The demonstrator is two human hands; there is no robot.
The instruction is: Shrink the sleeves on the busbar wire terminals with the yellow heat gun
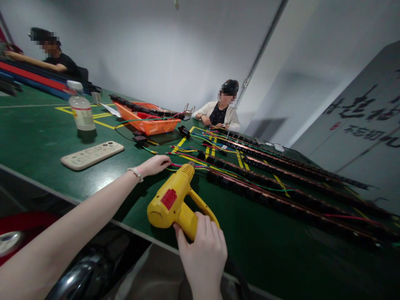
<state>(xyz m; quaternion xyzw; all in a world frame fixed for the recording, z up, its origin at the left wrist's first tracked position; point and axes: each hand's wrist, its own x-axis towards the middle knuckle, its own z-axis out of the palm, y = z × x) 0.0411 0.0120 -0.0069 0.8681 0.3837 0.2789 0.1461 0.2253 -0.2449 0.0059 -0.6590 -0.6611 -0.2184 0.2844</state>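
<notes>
My right hand (204, 250) is wrapped round the handle of a yellow heat gun (170, 198) with a red label. Its dark nozzle points away from me, over several coloured wires (184, 165). Ahead of the gun, my left hand (154, 164) pinches the end of a red wire between thumb and fingers. These wires run right into a long dark bar (250, 191) with copper-coloured strips lying on the green table (137, 200). More such bars lie behind it, side by side.
To the left are a phone in a beige case (93, 155) and a drink bottle (81, 110). An orange basket (156, 126) holding dark bars stands farther back. One person (218, 106) sits across the table and another (53, 58) at far left. The table's front edge runs below my arms.
</notes>
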